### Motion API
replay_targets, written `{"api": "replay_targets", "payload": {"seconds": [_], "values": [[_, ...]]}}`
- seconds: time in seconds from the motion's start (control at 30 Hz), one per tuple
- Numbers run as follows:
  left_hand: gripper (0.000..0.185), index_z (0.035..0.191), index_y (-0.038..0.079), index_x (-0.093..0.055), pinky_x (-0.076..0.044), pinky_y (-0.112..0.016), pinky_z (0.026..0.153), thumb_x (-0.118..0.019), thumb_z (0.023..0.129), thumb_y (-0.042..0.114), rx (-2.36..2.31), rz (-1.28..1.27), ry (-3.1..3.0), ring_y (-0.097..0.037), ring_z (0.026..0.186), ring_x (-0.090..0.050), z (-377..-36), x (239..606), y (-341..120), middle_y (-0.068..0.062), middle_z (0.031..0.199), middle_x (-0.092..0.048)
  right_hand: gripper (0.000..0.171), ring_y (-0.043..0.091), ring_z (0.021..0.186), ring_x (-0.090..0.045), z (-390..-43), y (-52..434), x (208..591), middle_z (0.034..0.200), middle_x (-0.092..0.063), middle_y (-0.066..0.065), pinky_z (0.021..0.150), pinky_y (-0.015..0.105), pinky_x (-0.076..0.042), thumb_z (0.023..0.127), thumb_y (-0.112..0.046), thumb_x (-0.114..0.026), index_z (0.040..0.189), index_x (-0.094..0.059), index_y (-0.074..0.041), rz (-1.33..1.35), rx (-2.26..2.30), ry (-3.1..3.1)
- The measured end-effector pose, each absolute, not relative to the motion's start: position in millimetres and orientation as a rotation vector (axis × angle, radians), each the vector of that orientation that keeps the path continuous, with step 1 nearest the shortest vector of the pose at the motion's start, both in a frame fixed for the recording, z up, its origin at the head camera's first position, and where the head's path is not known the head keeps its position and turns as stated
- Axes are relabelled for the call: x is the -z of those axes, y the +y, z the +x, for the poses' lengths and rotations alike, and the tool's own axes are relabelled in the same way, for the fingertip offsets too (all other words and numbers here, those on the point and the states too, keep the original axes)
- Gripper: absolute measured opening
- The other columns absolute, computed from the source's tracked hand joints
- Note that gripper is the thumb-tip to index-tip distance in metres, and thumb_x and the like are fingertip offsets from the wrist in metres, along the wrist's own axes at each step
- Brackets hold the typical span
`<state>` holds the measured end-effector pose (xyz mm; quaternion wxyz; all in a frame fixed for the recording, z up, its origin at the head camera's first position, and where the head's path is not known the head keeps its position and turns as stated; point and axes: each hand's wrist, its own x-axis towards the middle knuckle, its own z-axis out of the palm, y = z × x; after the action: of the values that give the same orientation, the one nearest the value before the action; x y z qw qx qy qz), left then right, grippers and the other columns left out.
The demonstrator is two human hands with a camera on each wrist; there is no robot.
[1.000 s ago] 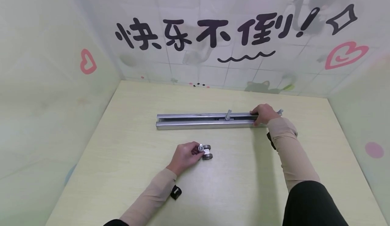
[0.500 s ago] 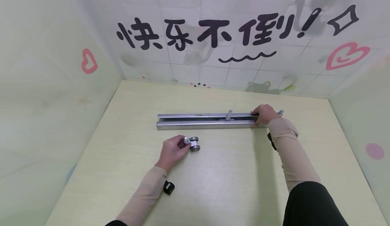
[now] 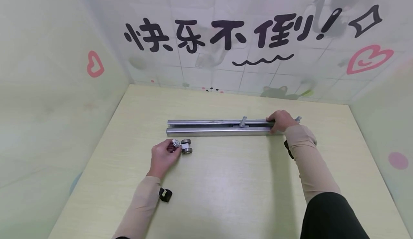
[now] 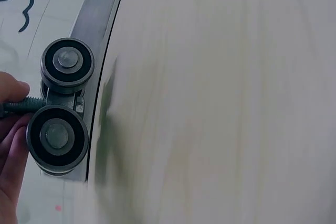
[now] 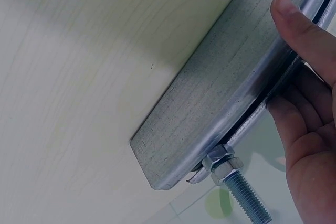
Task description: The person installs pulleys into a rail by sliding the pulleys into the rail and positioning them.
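My left hand (image 3: 162, 156) pinches the threaded bolt (image 4: 26, 105) of a roller trolley (image 3: 186, 146). The trolley's bearing wheels (image 4: 56, 136) stick out to the right of the fingers, just in front of the channel's left end. A metal channel rail (image 3: 206, 132), slot upward, lies across the table. My right hand (image 3: 280, 120) grips it near its right end, thumb on the front side and fingers on the far side. One bolt (image 3: 243, 122) stands up from the slot left of that hand. Another bolt with nuts (image 5: 239, 190) projects at the right end.
The pale wooden table (image 3: 226, 196) is bounded by a printed back curtain (image 3: 206, 70) with lettering, plus side curtains (image 3: 48, 106) left and right. The rail lies towards the table's back.
My left hand has carried the roller trolley leftward and slightly away from me, from below the rail's middle to near its left end. My right hand keeps its grip on the rail.
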<state>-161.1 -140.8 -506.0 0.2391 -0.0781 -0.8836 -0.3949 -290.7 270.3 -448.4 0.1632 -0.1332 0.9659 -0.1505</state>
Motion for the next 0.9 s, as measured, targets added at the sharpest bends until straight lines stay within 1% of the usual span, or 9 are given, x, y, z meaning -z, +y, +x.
{"api": "replay_targets", "payload": {"seconds": [0.17,0.27,0.53,0.7,0.77,0.9], "values": [[0.018,0.076,-0.004,-0.064,-0.054,-0.030,0.053,-0.076,0.064,-0.001,1.047,-0.151,-2.409,-0.020,0.057,-0.063,-162,507,-160,-0.014,0.067,-0.066,0.057,0.042,0.112,-0.048,-291,271,449,0.119,-0.056,0.023,0.096,0.050,-0.038,0.061,-0.004,-0.080,0.114,-0.060,0.002,-0.363,0.435,2.748],[0.017,0.075,-0.004,-0.064,-0.053,-0.029,0.052,-0.076,0.064,-0.001,1.025,-0.129,-2.401,-0.020,0.056,-0.063,-162,507,-170,-0.014,0.066,-0.066,0.057,0.042,0.112,-0.047,-292,271,449,0.119,-0.055,0.024,0.096,0.050,-0.038,0.061,-0.005,-0.080,0.114,-0.060,0.003,-0.362,0.434,2.746],[0.016,0.076,-0.004,-0.064,-0.048,-0.013,0.052,-0.075,0.065,0.000,1.004,-0.043,-2.395,-0.022,0.055,-0.062,-167,506,-194,-0.015,0.066,-0.066,0.058,0.042,0.112,-0.048,-291,270,448,0.118,-0.056,0.024,0.096,0.050,-0.038,0.060,-0.004,-0.081,0.113,-0.060,0.003,-0.357,0.441,2.749],[0.016,0.076,-0.006,-0.064,-0.040,-0.001,0.054,-0.074,0.065,0.000,1.006,-0.002,-2.388,-0.025,0.055,-0.061,-172,508,-205,-0.016,0.065,-0.065,0.058,0.042,0.112,-0.048,-292,270,449,0.118,-0.056,0.023,0.096,0.050,-0.039,0.060,-0.005,-0.081,0.113,-0.060,0.002,-0.352,0.443,2.745],[0.015,0.076,-0.006,-0.063,-0.037,0.001,0.054,-0.073,0.066,-0.001,1.013,0.009,-2.383,-0.025,0.055,-0.061,-174,508,-208,-0.017,0.065,-0.065,0.058,0.042,0.112,-0.048,-292,270,450,0.119,-0.056,0.024,0.096,0.050,-0.039,0.060,-0.005,-0.081,0.114,-0.060,0.002,-0.353,0.442,2.743],[0.015,0.077,-0.008,-0.063,-0.036,0.002,0.055,-0.072,0.067,-0.002,1.020,0.022,-2.385,-0.028,0.056,-0.062,-181,507,-214,-0.019,0.067,-0.065,0.058,0.042,0.112,-0.047,-293,271,450,0.119,-0.055,0.024,0.096,0.050,-0.038,0.061,-0.005,-0.081,0.114,-0.060,0.002,-0.348,0.437,2.741]]}}
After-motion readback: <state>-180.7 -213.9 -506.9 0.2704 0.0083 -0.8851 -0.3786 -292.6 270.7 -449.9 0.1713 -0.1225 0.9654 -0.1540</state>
